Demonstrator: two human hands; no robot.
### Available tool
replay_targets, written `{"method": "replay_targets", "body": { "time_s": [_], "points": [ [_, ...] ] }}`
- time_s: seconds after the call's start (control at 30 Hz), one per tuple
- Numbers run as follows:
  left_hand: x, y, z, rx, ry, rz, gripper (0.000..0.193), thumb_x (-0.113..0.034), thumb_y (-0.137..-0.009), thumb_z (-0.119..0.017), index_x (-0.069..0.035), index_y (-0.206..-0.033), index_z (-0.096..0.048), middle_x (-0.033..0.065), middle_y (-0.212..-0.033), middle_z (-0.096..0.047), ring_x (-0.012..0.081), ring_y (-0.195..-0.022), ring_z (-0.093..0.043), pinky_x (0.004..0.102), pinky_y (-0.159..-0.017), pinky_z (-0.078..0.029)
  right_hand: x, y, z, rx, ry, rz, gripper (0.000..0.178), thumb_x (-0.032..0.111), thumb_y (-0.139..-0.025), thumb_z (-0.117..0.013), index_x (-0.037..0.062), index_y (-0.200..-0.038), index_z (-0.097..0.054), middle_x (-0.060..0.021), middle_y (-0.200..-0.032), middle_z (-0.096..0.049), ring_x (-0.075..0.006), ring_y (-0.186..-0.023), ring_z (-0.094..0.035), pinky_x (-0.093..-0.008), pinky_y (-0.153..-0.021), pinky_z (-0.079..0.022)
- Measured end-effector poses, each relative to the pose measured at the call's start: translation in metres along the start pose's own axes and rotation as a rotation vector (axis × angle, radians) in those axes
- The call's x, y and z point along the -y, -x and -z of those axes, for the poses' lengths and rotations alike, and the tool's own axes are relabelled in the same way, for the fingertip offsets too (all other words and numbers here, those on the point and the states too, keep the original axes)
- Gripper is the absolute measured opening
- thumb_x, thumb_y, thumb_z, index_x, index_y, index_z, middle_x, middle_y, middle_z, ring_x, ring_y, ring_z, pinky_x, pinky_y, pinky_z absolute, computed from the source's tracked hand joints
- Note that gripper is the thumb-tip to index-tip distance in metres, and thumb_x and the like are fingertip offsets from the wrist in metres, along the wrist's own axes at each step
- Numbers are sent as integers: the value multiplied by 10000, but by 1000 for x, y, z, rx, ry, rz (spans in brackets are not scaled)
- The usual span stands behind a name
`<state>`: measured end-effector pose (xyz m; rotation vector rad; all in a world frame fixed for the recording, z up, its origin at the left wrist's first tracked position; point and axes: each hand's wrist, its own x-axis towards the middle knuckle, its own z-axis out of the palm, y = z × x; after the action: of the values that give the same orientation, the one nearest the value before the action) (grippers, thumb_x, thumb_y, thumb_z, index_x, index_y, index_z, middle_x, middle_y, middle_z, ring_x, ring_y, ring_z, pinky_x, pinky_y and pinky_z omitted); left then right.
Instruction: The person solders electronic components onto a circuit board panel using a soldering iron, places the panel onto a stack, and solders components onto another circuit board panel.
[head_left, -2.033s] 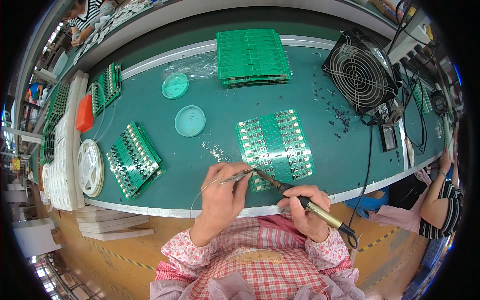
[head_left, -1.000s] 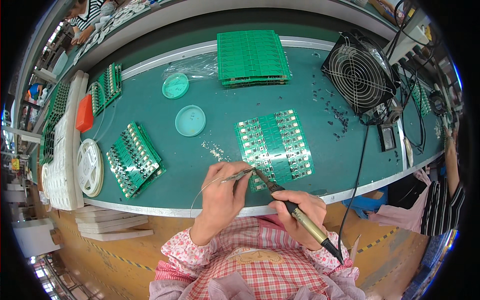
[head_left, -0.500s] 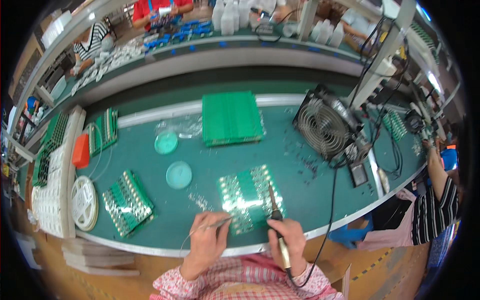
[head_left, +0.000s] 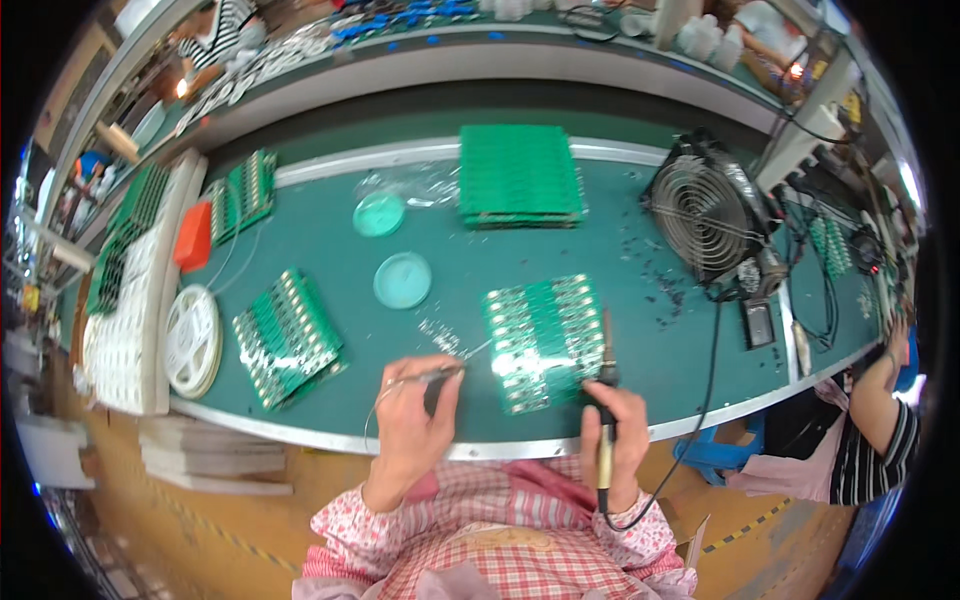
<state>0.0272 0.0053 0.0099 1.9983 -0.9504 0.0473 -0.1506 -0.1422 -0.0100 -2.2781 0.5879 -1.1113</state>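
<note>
My left hand (head_left: 412, 420) is closed on metal tweezers (head_left: 432, 375), held left of the board beside a scatter of tiny silvery parts (head_left: 445, 338). A thin wire loops down behind that hand. My right hand (head_left: 622, 425) grips a soldering iron (head_left: 605, 455) with a dark and yellowish handle. Its tip points away from me along the right edge of a green circuit board panel (head_left: 540, 335); whether it touches cannot be told. Rows of shiny pads run down both sides of this panel, which lies flat before me.
A tall stack of green panels (head_left: 518, 175) stands behind. Left lie two round dishes (head_left: 402, 280) (head_left: 379, 214), more panels (head_left: 288, 340), a white reel (head_left: 192, 340) and an orange-red box (head_left: 193, 237). A fan (head_left: 700, 210) stands right, near the iron's cord (head_left: 712, 370). A co-worker sits at far right.
The whole view has shifted, so the bench appears higher and further right. My left hand has drawn away from the panel toward the silvery parts. The iron's tip has moved to the panel's right edge.
</note>
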Motion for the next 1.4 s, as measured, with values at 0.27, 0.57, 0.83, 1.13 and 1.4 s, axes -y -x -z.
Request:
{"method": "replay_targets", "body": {
  "time_s": [0.27,0.57,0.83,1.13,1.4],
  "points": [
    [12,7,5,-8,-73,56,88,-31,-882,-691,-31,-967,-715,93,-992,-712,280,-933,-634,379,-862,-474,-8,11,-3,-1,-55,29,256,-2,-881,-652,8,-1135,-622,-147,-989,-685,-340,-859,-635,-446,-819,-510],
    [13,11,4,-17,-93,12,106,-14,-867,-698,-41,-970,-699,78,-960,-713,274,-915,-627,378,-896,-440,-6,10,-2,-6,-58,63,246,-8,-877,-650,12,-1120,-623,-136,-972,-685,-323,-855,-650,-447,-826,-515],
    [15,10,1,-39,-132,-44,106,-3,-854,-693,-47,-951,-691,63,-959,-714,277,-880,-631,399,-929,-426,-7,8,-2,-9,-56,66,242,-13,-867,-650,6,-1107,-630,-146,-951,-683,-329,-844,-655,-445,-811,-520],
    [15,10,1,-22,-143,-50,87,0,-859,-680,-41,-935,-694,60,-951,-715,288,-859,-633,404,-952,-421,-6,8,-1,-10,-55,68,251,-14,-859,-658,1,-1107,-629,-144,-961,-688,-326,-843,-658,-442,-810,-521],
    [-3,11,-4,28,-44,-55,105,17,-856,-682,-27,-950,-689,87,-954,-711,276,-867,-643,380,-863,-468,-7,9,-1,-26,-59,70,242,-8,-861,-671,-3,-1101,-638,-144,-954,-688,-319,-839,-658,-442,-813,-523]
  ]
}}
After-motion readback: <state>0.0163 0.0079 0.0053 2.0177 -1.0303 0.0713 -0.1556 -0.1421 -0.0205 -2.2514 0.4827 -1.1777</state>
